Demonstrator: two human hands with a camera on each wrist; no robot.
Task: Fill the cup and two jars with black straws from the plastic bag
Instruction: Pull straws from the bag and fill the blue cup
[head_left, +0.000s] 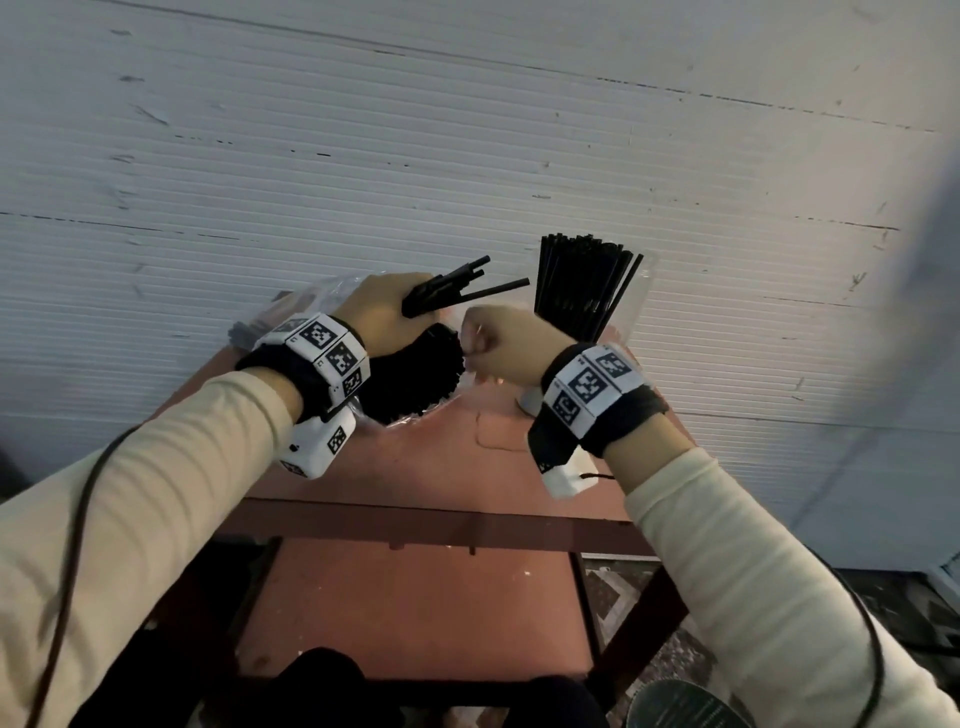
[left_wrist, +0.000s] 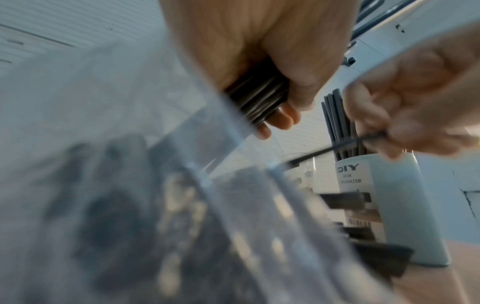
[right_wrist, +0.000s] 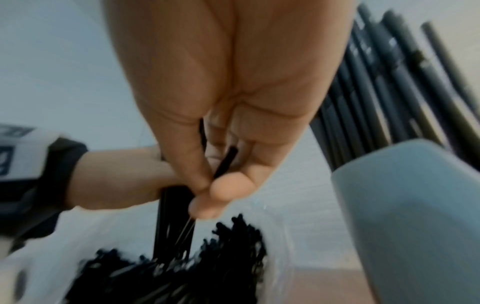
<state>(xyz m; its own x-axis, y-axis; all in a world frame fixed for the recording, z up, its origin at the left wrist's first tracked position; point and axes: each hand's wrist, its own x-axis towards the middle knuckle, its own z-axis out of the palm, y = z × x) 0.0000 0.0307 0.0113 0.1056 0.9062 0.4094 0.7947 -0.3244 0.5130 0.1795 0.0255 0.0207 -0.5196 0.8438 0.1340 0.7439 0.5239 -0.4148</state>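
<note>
Left hand (head_left: 382, 312) up over the red worktop (head_left: 415, 467), fingers (left_wrist: 281, 118) curled tight round a small bunch of black straws (head_left: 457, 288). Right hand (head_left: 506, 343) just beside it, fingers (right_wrist: 223, 188) pinching one thin straw (left_wrist: 335, 148). Below both hands, a clear plastic bag (head_left: 332, 291) packed with more black straws (head_left: 415, 376). Near the right hand, a pale cup (left_wrist: 405, 205), already stuffed with upright straws (head_left: 584, 286).
</note>
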